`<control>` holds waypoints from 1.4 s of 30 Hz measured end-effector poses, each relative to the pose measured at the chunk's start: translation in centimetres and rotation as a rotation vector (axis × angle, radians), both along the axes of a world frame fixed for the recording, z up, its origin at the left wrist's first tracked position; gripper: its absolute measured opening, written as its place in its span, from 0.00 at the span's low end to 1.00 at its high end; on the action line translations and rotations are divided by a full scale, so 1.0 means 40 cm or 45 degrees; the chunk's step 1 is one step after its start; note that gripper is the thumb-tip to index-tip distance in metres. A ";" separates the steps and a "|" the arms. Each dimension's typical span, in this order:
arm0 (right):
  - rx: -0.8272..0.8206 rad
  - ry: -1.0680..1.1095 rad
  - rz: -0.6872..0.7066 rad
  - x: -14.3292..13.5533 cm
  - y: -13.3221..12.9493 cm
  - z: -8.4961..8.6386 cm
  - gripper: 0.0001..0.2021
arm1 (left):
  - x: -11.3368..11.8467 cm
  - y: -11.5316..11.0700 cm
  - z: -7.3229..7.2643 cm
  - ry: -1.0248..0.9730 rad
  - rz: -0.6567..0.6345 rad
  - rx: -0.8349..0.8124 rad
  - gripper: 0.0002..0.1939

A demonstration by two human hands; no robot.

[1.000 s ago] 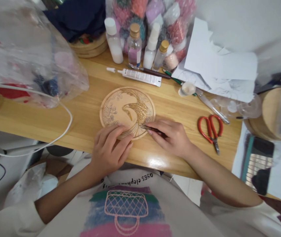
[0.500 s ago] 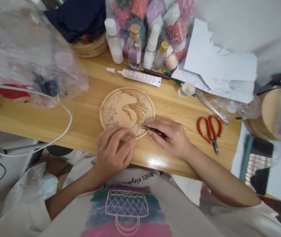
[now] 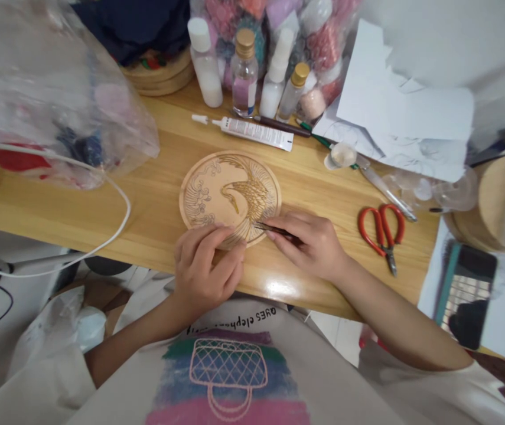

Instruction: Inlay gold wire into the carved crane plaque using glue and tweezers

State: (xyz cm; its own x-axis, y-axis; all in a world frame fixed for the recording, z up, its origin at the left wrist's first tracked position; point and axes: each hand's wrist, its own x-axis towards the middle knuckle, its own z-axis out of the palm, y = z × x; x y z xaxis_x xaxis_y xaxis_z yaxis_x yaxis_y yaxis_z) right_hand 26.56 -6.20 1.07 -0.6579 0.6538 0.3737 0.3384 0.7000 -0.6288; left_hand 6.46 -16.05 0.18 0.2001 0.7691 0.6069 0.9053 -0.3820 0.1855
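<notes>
A round wooden disc (image 3: 210, 189) lies flat on the table, its face drawn with a long-necked bird in gold lines and curling dark outlines. My left hand (image 3: 208, 265) grips its near left edge, fingers curled over the rim and thumb pressed on the lower part. In my right hand (image 3: 312, 243), thumb and fingers pinch a pair of dark tweezers (image 3: 279, 229). The tips point left and meet the disc's surface just below the bird's body. What the tips hold, if anything, is too small to make out.
Red-handled pliers (image 3: 380, 236) lie to the right, with a phone (image 3: 467, 295) beyond them. Behind the disc are a white tube (image 3: 256, 133), several small bottles (image 3: 244, 77) and paper sheets (image 3: 405, 118). A plastic bag (image 3: 114, 130) and white cable (image 3: 126, 206) occupy the left.
The view has shifted slightly, so the table's far items sit a little higher and further right. Both hands keep almost the same pose, the tweezers still at the disc.
</notes>
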 end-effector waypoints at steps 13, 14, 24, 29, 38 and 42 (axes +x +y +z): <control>0.010 -0.015 0.010 -0.001 0.000 0.000 0.08 | 0.006 0.003 0.005 -0.005 0.033 -0.014 0.10; 0.006 -0.013 0.010 0.000 0.000 0.000 0.07 | 0.007 0.003 0.005 -0.009 0.037 -0.020 0.10; 0.046 -0.044 0.023 0.000 0.002 -0.003 0.09 | 0.005 0.002 0.003 -0.012 0.025 -0.011 0.10; 0.057 -0.050 0.014 0.001 0.001 -0.004 0.09 | 0.006 0.003 0.005 -0.005 0.039 -0.021 0.10; 0.003 -0.039 0.018 -0.004 -0.001 -0.002 0.10 | 0.004 0.002 0.001 -0.012 0.020 -0.038 0.11; -0.021 -0.040 0.011 -0.001 -0.002 -0.002 0.11 | 0.004 0.003 0.002 -0.003 0.028 -0.039 0.11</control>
State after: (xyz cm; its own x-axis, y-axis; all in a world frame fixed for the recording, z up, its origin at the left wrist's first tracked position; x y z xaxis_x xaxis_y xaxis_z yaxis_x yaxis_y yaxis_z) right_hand 26.52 -6.28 0.99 -0.6747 0.6542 0.3419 0.3523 0.6924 -0.6296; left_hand 6.63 -15.94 0.27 0.1819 0.7915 0.5835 0.9129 -0.3564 0.1989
